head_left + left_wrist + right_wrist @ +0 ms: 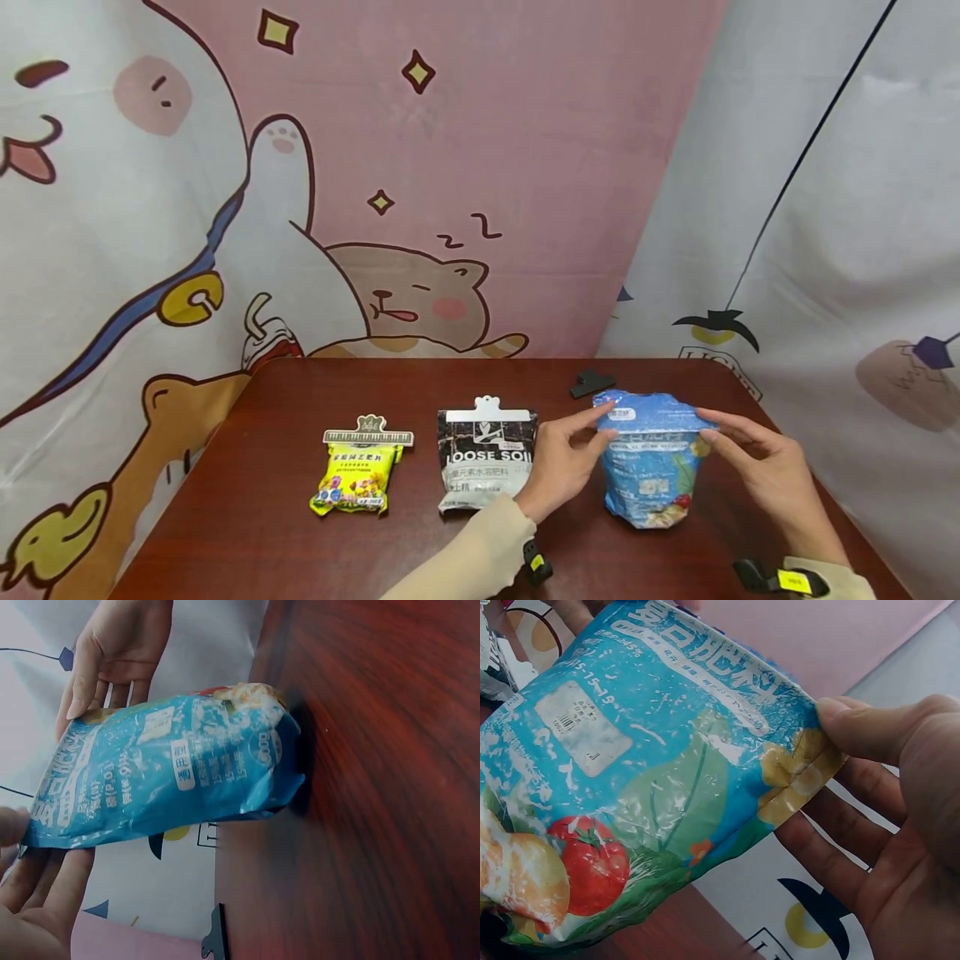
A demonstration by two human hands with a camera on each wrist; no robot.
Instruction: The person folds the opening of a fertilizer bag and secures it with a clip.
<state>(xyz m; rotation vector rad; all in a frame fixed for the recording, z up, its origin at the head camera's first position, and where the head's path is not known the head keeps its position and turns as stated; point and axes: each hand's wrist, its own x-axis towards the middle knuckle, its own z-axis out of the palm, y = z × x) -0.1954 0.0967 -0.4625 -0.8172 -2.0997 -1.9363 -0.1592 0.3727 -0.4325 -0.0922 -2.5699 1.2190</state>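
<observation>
A blue fertilizer bag [651, 475] stands upright on the right side of the table, its top edge folded forward into a flap. My left hand [561, 458] pinches the left end of the fold between thumb and fingers. At the opposite end, my right hand [772, 479] pinches the right corner. The right wrist view shows the thumb on the front of the bag [667, 787], over its printed tomato and leaf side, with fingers behind. In the left wrist view the bag's [180, 761] base meets the table.
Behind the bag lies a black clip [592, 382]. Left of it are a black-and-white soil bag [480, 479] with a white clip [486, 412] and a yellow bag [360, 479] with a piano-key clip [368, 437]. Printed curtains [525, 167] hang behind the brown table [300, 550].
</observation>
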